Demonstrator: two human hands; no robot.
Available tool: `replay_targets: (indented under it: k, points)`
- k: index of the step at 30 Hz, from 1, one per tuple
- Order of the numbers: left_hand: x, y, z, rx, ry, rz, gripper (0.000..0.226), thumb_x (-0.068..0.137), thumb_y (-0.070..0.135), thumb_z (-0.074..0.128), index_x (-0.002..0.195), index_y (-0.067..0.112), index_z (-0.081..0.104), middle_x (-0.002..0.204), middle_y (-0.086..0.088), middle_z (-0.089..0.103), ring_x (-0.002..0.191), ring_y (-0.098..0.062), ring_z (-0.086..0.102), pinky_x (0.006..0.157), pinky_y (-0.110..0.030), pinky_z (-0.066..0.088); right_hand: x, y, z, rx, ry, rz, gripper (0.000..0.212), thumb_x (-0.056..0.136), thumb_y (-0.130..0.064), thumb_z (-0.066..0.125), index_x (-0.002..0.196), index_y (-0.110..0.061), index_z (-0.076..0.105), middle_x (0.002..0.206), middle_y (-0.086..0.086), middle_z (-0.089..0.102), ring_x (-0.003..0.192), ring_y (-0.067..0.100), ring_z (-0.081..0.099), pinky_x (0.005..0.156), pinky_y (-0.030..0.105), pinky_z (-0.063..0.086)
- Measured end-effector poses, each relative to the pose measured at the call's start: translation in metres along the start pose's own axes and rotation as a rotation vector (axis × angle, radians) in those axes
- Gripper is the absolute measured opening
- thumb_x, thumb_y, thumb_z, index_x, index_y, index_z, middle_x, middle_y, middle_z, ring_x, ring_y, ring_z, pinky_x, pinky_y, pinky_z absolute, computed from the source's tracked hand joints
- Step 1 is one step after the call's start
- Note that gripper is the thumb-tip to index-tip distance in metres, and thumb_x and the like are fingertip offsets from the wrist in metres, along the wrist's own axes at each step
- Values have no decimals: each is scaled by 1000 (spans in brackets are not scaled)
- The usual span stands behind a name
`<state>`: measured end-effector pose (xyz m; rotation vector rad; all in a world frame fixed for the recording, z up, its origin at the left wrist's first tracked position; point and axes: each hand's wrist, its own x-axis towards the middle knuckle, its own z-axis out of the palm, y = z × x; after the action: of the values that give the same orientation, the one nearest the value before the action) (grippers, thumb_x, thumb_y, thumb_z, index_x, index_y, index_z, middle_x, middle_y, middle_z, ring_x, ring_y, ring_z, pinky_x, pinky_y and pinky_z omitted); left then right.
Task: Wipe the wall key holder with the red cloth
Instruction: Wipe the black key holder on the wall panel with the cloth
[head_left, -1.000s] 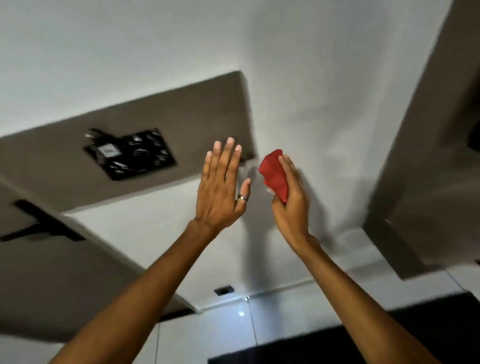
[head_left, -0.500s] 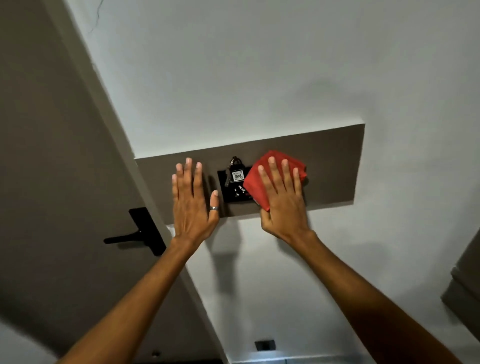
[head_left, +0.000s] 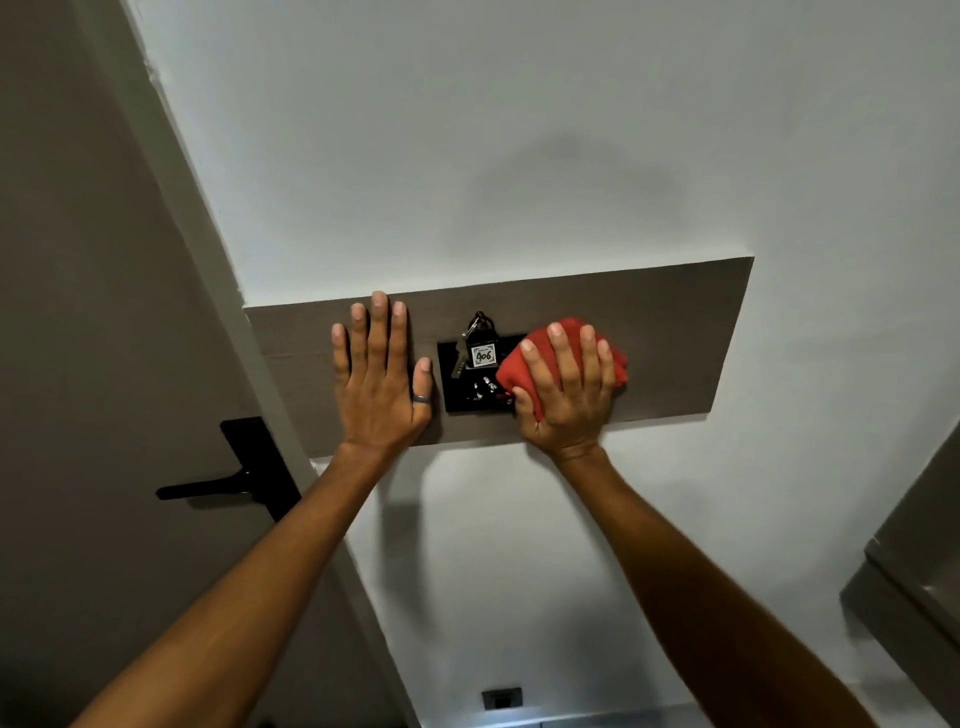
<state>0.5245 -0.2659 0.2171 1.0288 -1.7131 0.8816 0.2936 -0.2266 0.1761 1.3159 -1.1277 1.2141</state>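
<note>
A black wall key holder (head_left: 470, 392) is mounted on a grey-brown wooden panel (head_left: 670, 343) on the white wall. A bunch of keys with a tag marked 406 (head_left: 480, 351) hangs on it. My right hand (head_left: 563, 395) presses the bunched red cloth (head_left: 535, 358) flat against the holder's right part, which the cloth and hand hide. My left hand (head_left: 376, 384) lies flat on the panel just left of the holder, fingers spread, a ring on the thumb, holding nothing.
A brown door with a black lever handle (head_left: 228, 480) fills the left side. A small dark wall socket (head_left: 501, 698) sits low on the wall. A grey cabinet edge (head_left: 914, 571) juts in at the lower right.
The view swung to face the panel. My right hand carried the red cloth onto the key holder and now bunches it. My left hand came to rest flat on the panel.
</note>
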Motion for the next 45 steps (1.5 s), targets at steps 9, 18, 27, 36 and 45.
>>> replay_targets:
  k: [9,18,27,36,45]
  points:
    - [-3,-4,10,6,104,34,68,104,38,37,161,9,12,166,-11,14,158,-23,-5,130,-45,0,9,-37,6,20,37,293,45,109,-45,39,142,-23,61,150,13,58,147,42,43,126,51,31]
    - [-5,-5,16,16,130,41,68,105,39,37,162,9,14,169,-7,5,158,-25,-3,130,-47,1,-11,-30,-14,120,-173,271,69,107,-62,26,159,-19,37,168,12,30,161,40,15,133,52,12]
    - [-4,-3,12,19,136,42,68,105,39,36,161,8,14,168,-9,10,158,-23,-5,130,-46,1,3,-3,-16,112,-137,55,48,111,-39,37,150,-17,53,156,17,50,153,47,31,129,56,26]
    - [-6,-6,18,36,138,31,68,104,40,34,161,8,15,171,-5,-1,158,-25,-1,130,-48,2,-9,-10,-1,50,17,88,44,109,-43,40,141,-21,60,146,10,59,146,45,42,123,52,35]
    - [-8,-4,18,53,135,35,67,104,40,33,160,7,18,170,-7,5,159,-26,0,130,-48,3,22,-24,2,124,44,218,41,104,-38,48,137,-22,67,146,8,63,149,40,44,122,53,39]
